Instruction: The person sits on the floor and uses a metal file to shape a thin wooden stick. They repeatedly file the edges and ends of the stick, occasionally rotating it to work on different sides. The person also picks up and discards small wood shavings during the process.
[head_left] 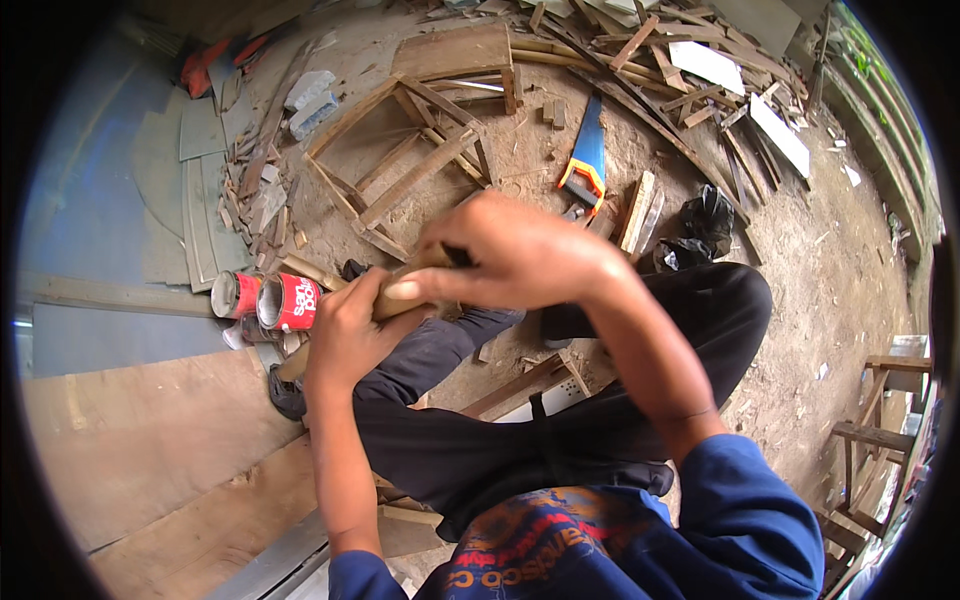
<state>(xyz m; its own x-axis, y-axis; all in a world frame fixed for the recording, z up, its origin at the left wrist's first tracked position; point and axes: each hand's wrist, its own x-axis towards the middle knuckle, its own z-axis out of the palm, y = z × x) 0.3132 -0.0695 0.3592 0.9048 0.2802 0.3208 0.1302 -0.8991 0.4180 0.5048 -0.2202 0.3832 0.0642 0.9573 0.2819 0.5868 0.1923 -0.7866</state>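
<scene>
The left hand is closed around a short, rounded piece of wood, and we see the right hand curled over its other end, thumb laid along it. The two hands nearly meet, and the piece of wood sits between them, slanting up to the right above the person's legs. The right hand is blurred, so we cannot fairly say whether anything else is tucked in its fingers.

Just beside the left hand we find two red tins, open at the top and close together. Beyond the hands, on the bare dirt floor, lies a wooden frame of crossed bars. To its right we see a handsaw with a blue blade and an orange and black handle, then a narrow plank and a crumpled black plastic bag. Farther off, scrap wood lies heaped. On our left a large sheet of plywood reaches close to the person's foot.
</scene>
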